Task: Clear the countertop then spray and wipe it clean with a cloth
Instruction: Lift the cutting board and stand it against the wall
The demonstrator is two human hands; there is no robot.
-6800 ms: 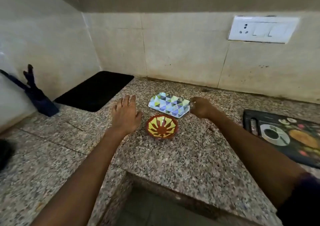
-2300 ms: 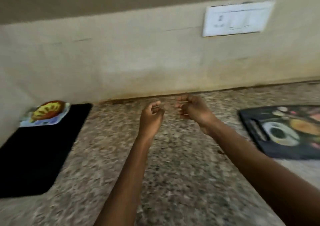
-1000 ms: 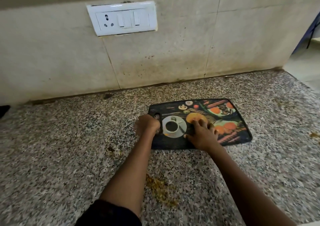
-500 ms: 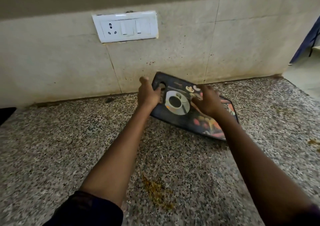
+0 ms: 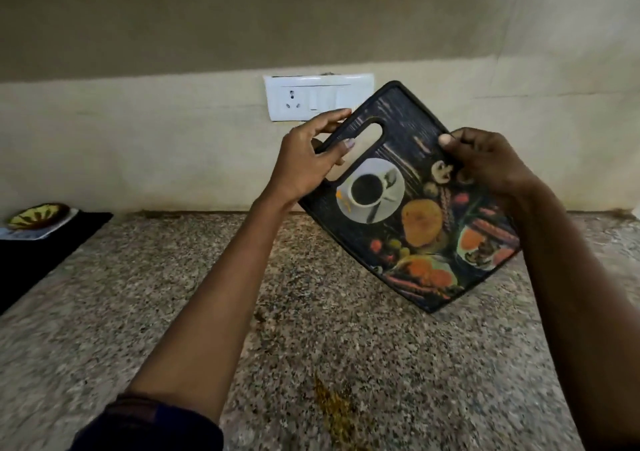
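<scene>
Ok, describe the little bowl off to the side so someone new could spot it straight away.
Follow the granite countertop to its far left, where a black mat lies against the wall. At its back sits a pale tray; the bowl rests on it, alone in having yellow petal stripes.

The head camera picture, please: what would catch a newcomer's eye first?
The printed cutting board, held tilted above the granite countertop by the left hand at its handle end and the right hand on its far edge. Next, the yellowish spill near the counter's front.
</scene>
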